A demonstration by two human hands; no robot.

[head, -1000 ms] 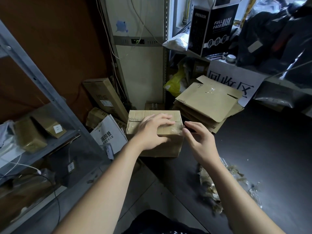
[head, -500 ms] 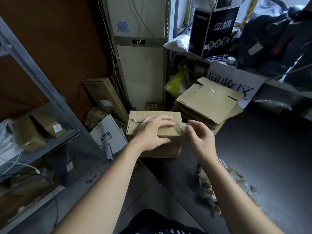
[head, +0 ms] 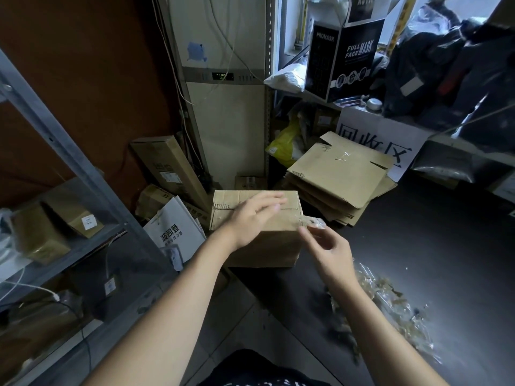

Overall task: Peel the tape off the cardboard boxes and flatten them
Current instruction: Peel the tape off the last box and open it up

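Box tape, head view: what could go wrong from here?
1. The right hand pinches only the short lifted end of the tape; it could tear off before the strip clears the box.
2. The left hand is flat and blurred over the top, not gripping, so a sideways pull might drag the box, which sits near the table edge.

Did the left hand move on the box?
Yes. The left hand reached farther across the box: fingers curled at its near edge before now stretch toward its far edge.
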